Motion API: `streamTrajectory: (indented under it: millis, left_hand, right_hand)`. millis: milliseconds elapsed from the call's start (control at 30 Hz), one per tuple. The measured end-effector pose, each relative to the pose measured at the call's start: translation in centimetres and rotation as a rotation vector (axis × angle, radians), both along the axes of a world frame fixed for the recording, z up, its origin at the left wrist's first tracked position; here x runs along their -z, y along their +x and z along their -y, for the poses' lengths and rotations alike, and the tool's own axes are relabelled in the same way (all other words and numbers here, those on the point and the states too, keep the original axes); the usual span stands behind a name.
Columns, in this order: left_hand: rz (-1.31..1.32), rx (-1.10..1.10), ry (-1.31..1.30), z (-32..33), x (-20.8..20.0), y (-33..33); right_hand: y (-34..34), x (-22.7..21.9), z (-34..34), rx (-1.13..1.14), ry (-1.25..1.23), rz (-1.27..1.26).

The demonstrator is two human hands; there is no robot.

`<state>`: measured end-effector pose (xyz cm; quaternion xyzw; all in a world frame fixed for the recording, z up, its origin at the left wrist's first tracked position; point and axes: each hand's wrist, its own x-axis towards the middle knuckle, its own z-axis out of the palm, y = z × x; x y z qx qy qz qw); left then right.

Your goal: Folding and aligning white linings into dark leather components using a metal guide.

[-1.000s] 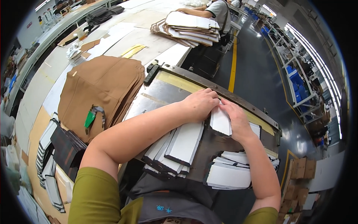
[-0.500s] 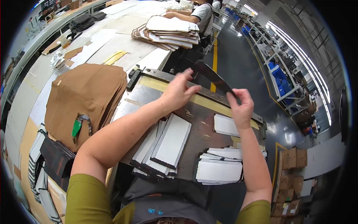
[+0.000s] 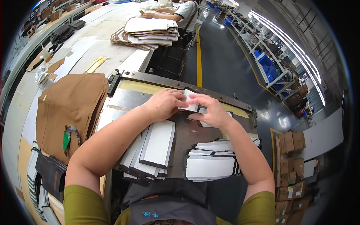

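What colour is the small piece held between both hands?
White: the small piece, pinched between the left hand and right hand, shows best in the head view.

Factory hall seen from above. Long pale surface (image 3: 112, 48) running toward the far end, loaded with a stack of flat cardboard sheets (image 3: 148, 32) and a pile of brown sheets (image 3: 71, 105). Dark glossy floor (image 3: 225, 71) to the right, marked by a yellow line (image 3: 198, 56) along the aisle. Metal shelving (image 3: 270, 60) with blue bins (image 3: 267, 60) lining the aisle's far side — bright windows (image 3: 296, 41) behind, throwing glare onto the floor. Stacked brown cartons (image 3: 290, 165) at lower right, just beside a white panel (image 3: 322, 137). Second person (image 3: 180, 9) seated at the far stack — face not visible.
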<state>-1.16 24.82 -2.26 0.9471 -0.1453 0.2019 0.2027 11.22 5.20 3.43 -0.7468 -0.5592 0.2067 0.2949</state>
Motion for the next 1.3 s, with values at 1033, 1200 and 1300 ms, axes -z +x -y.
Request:
streamTrajectory:
  millis: [1033,1200,1300]
  left_hand:
    - [-0.060,-0.290,0.151,1.0,-1.7,-0.7]
    - [-0.062,-0.288,0.138,0.6,-1.2,-0.9]
    - [-0.019,-0.222,0.134,0.4,-1.6,-1.0]
  right_hand:
    - [0.0,3.9,-0.2,-0.025,0.196,0.742]
    - [0.0,4.1,-0.5,-0.015,0.217,0.702]
    - [-0.2,4.2,-0.4,-0.003,0.212,0.642]
